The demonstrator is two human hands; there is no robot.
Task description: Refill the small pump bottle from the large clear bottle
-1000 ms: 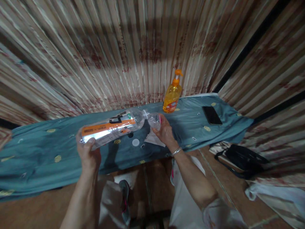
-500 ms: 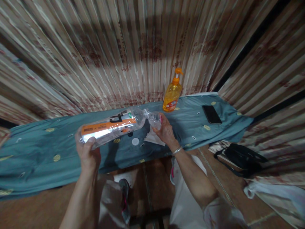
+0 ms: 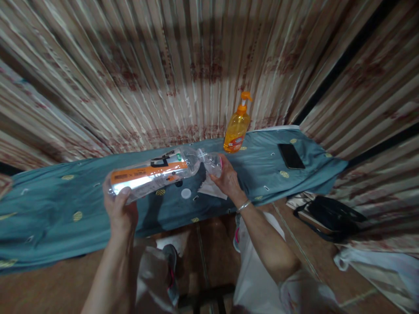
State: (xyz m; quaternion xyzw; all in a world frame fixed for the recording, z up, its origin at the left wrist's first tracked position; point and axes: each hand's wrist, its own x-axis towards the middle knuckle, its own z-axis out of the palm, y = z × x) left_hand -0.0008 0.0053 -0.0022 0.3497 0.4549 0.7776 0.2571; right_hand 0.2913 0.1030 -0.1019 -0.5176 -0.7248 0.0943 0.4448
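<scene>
My left hand [image 3: 120,208] grips the base of a large clear plastic bottle [image 3: 153,174] with an orange label. The bottle lies nearly level, its open neck pointing right. My right hand [image 3: 227,179] is closed around a small clear bottle [image 3: 214,162] held up to the big bottle's mouth; the two necks meet. Both are above a table covered by a teal cloth [image 3: 52,205]. A white bottle cap [image 3: 186,193] and a white paper napkin [image 3: 211,189] lie on the cloth just under my hands.
An orange pump bottle [image 3: 237,129] stands at the back of the table against the striped curtain. A dark phone [image 3: 291,156] lies on the cloth to the right. A black bag [image 3: 334,216] sits on the floor at right. My knees and a shoe are below the table edge.
Almost nothing has moved. The large bottle has stayed tipped against the small one, with only a slight shift of the view.
</scene>
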